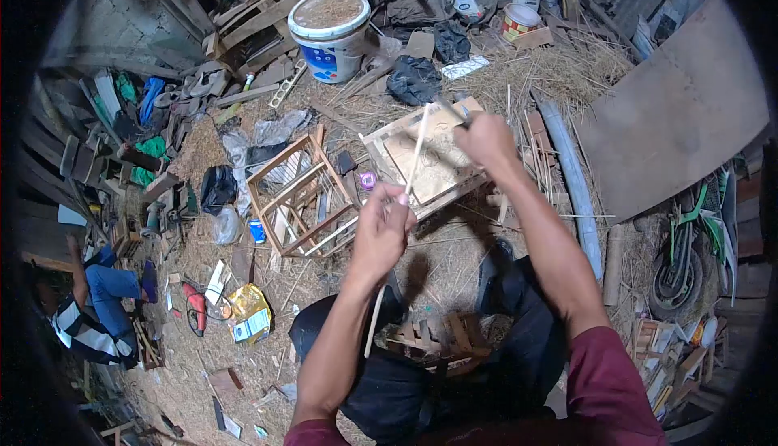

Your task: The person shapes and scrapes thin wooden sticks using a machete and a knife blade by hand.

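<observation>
Stick (417,150) pinched in the left hand (382,231); dark tool (450,111), possibly a knife, clenched in the right hand (485,139).

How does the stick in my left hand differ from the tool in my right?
The stick is pale; the tool looks dark grey. The stick is long, extending both ways from your left hand; the tool shows a shorter, blurred length beyond your right hand. Both are hand-held.

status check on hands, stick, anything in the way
Left hand gripping thin stick. Right hand holding blade-like tool near stick's upper end. Wooden frame off to the left; no blockage seen.
</observation>
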Demonstrator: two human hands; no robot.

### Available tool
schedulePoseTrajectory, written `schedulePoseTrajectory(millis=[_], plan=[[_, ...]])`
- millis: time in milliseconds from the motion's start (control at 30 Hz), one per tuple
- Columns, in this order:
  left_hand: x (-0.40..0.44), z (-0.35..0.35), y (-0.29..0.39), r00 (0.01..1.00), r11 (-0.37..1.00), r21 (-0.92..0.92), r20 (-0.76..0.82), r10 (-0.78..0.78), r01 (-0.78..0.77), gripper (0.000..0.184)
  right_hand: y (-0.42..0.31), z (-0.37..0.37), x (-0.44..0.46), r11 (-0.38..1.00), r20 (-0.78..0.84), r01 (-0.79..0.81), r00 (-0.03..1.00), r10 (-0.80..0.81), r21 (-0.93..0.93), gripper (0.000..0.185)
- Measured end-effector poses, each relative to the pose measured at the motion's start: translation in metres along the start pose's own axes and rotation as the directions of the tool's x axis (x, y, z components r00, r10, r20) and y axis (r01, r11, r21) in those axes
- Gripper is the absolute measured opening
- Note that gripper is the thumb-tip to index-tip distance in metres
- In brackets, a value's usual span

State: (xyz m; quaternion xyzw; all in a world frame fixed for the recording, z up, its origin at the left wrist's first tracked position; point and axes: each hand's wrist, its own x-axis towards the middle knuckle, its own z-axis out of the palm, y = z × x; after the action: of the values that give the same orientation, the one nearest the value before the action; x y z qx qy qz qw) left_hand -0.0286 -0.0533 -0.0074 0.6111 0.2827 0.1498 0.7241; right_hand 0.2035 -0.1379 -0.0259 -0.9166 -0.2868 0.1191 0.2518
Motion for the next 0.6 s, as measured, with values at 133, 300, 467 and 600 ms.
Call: schedulePoseTrajectory(millis=[133,300,467,600], plan=[[0.009,0.002,0.012,0.993,0.983,-0.139,0.001,-0.118,0.117,0.017,0.014,-0.012,-0.007,0.985,-0.079,-0.034,0.996,0.048,0.169,0.028],[0.043,-0.005,0.009,0.996,0.991,0.132,-0.090,-0.006,0.018,0.022,-0.021,0.005,-0.044,0.941,-0.024,0.308,0.951,-0.308,0.140,0.020],[0.026,0.006,0.015,0.962,0.912,0.409,-0.239,0.133,-0.025,0.022,-0.030,0.020,-0.045,0.887,0.024,0.457,0.889,-0.456,-0.065,0.018],[0.018,0.011,-0.013,0.996,0.994,0.078,-0.027,0.084,-0.082,0.021,-0.017,-0.005,-0.017,0.977,-0.096,0.198,0.974,-0.205,-0.076,0.021]])
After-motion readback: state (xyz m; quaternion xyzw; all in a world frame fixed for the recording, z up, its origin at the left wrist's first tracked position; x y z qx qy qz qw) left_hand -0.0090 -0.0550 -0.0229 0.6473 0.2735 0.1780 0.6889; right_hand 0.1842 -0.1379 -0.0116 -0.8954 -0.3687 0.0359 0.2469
